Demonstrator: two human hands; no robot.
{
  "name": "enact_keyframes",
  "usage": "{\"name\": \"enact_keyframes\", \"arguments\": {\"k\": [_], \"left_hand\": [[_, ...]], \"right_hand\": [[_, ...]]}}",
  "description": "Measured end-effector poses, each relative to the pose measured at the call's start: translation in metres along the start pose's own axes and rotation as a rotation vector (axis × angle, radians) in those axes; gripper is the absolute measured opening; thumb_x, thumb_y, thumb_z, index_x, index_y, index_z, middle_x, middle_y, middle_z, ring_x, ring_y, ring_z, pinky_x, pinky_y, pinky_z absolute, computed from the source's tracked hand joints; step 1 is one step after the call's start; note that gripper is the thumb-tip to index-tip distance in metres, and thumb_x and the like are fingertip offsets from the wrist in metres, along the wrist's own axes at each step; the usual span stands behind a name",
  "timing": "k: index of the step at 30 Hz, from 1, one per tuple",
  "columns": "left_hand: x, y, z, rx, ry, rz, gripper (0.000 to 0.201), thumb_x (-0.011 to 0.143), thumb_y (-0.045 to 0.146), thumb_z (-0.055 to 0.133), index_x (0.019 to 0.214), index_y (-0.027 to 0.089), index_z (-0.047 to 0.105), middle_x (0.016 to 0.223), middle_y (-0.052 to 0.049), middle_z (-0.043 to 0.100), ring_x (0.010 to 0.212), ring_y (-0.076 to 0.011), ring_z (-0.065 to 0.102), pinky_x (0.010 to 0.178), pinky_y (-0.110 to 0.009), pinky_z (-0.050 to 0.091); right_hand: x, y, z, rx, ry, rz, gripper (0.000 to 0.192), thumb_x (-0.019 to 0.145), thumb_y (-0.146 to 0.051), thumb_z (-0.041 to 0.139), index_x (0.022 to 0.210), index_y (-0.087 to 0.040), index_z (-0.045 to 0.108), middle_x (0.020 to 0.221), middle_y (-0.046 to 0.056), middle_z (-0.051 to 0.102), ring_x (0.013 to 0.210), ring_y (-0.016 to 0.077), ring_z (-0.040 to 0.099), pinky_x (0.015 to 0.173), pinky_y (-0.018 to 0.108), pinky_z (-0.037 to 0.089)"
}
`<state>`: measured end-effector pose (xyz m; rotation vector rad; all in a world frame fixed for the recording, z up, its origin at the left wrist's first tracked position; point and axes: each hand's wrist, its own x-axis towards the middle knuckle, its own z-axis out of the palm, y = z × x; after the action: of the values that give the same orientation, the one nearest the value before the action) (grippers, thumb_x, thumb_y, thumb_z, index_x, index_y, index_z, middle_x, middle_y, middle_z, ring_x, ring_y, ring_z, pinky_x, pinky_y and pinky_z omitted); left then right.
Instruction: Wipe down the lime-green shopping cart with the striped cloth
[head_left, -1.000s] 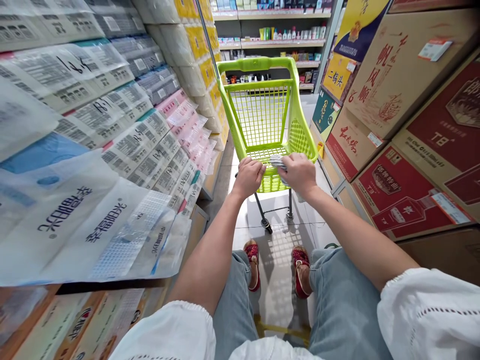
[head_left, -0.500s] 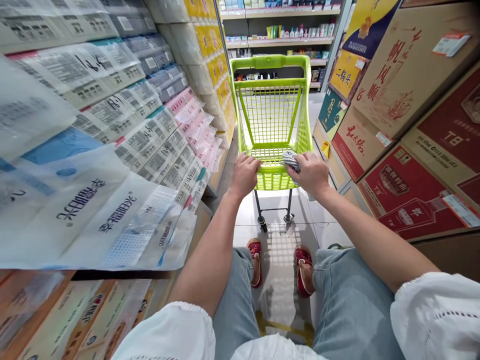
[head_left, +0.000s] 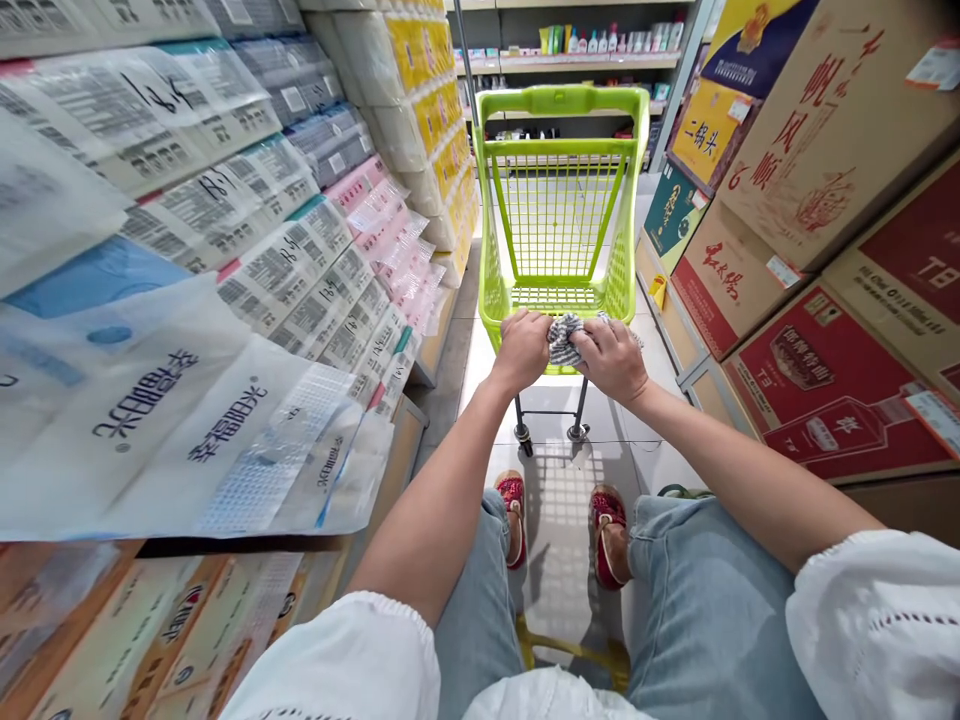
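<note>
A lime-green shopping cart [head_left: 555,281] with a mesh plastic basket stands in front of me. My left hand [head_left: 523,348] is closed over the left part of its near rim, its fingers touching a grey-and-white striped cloth [head_left: 564,340]. Bunched up, the cloth lies on the rim between my hands. My right hand [head_left: 613,358] is closed on the cloth, pressing it against the rim with bent fingers. Some of the cloth shows past the right knuckles. The undersides of both hands are hidden.
Packs of tissue [head_left: 300,270] are stacked along the left, with white plastic packs [head_left: 165,400] nearest me. Liquor cartons [head_left: 817,370] line the right side. Shelves of bottles [head_left: 600,62] stand beyond the cart. My feet in red shoes [head_left: 609,540] rest on the tiled floor.
My left hand has slid right along the rim to the cloth. My right hand has shifted inward, so the hands are closer together. The cart sits slightly farther right in view.
</note>
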<state>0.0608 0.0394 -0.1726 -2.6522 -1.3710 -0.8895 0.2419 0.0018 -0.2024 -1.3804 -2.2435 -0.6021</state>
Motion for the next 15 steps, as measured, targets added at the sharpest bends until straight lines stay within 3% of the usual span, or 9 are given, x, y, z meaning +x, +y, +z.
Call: {"name": "enact_keyframes", "arguments": {"k": [4, 10, 15], "left_hand": [[0.001, -0.001, -0.002, -0.003, -0.007, -0.019, 0.025, 0.093, 0.024, 0.037, 0.080, 0.020, 0.058, 0.085, -0.006, 0.064, 0.085, -0.0227, 0.053, 0.075, -0.038, 0.033], [0.002, 0.001, -0.002, 0.035, -0.025, -0.038, 0.028, 0.095, 0.026, 0.034, 0.081, 0.021, 0.058, 0.087, -0.006, 0.065, 0.088, -0.0221, 0.053, 0.077, -0.037, 0.032], [0.001, 0.001, -0.004, 0.032, -0.024, -0.047, 0.027, 0.095, 0.026, 0.035, 0.082, 0.021, 0.058, 0.089, -0.005, 0.065, 0.087, -0.0219, 0.053, 0.076, -0.037, 0.031]], "right_hand": [[-0.011, -0.005, 0.023, -0.001, -0.102, -0.150, 0.032, 0.094, -0.026, 0.034, 0.114, -0.026, 0.058, 0.108, 0.007, 0.061, 0.091, 0.0209, 0.047, 0.081, 0.036, 0.031], [-0.032, -0.011, 0.055, -0.073, -0.113, -0.306, 0.030, 0.095, -0.019, 0.033, 0.109, -0.020, 0.059, 0.103, 0.007, 0.063, 0.088, 0.0202, 0.050, 0.075, 0.036, 0.027], [-0.027, -0.010, 0.043, -0.050, -0.127, -0.365, 0.026, 0.094, -0.016, 0.036, 0.103, -0.019, 0.060, 0.096, 0.007, 0.063, 0.087, 0.0191, 0.049, 0.073, 0.034, 0.027]]}}
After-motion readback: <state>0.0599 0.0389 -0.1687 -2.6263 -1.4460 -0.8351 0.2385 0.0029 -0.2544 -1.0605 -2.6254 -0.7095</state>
